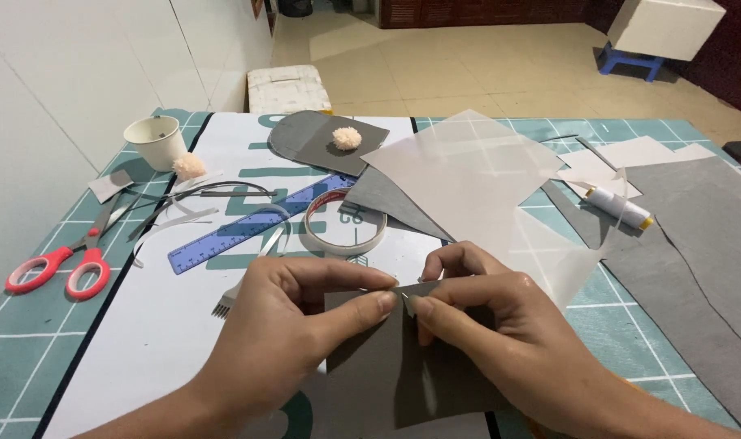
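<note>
Grey felt piece [403, 366], long axis toward viewer, top edge pinched shut by left hand [293, 325]; right hand [488, 325] likewise

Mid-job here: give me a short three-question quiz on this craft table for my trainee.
1. True or false: both hands pinch the top edge of the grey piece.
2. What lies nearest the red-handled scissors? A) blue ruler B) thread spool C) grey fabric sheet
3. What sits on the dark grey rounded piece at the far end of the table?

Key:
1. True: the left hand and right hand meet at its upper edge.
2. A.
3. A pale pompom.
</note>
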